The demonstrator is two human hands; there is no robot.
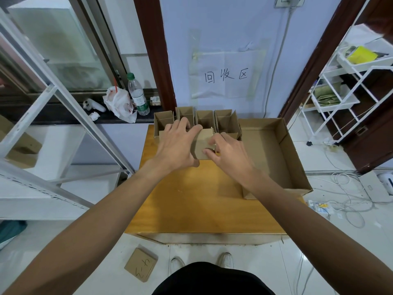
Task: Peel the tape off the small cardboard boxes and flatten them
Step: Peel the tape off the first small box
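While I work on it, the small cardboard box (pixel 203 143) stands on the far part of the bench (pixel 191 199), just in front of a row of 4 open boxes (pixel 204 119). My left hand (pixel 176 143) spans the box from above. Its fingers are spread wide and bent over the far edge, and the thumb presses against the near lower edge, so the hand grips the box between thumb and fingers. My right hand (pixel 227 152) is at the right side of the same box. It is narrow, with the fingers curled in against the cardboard and the thumb tip close to the index finger. Whether they pinch tape I cannot tell, as the spot is too small. A large shallow cardboard tray (pixel 295 158) lies on the bench just right of the box, partly under my right forearm. 1 flattened piece of cardboard (pixel 141 265) with handwriting lies on the floor near the bench's front left corner.
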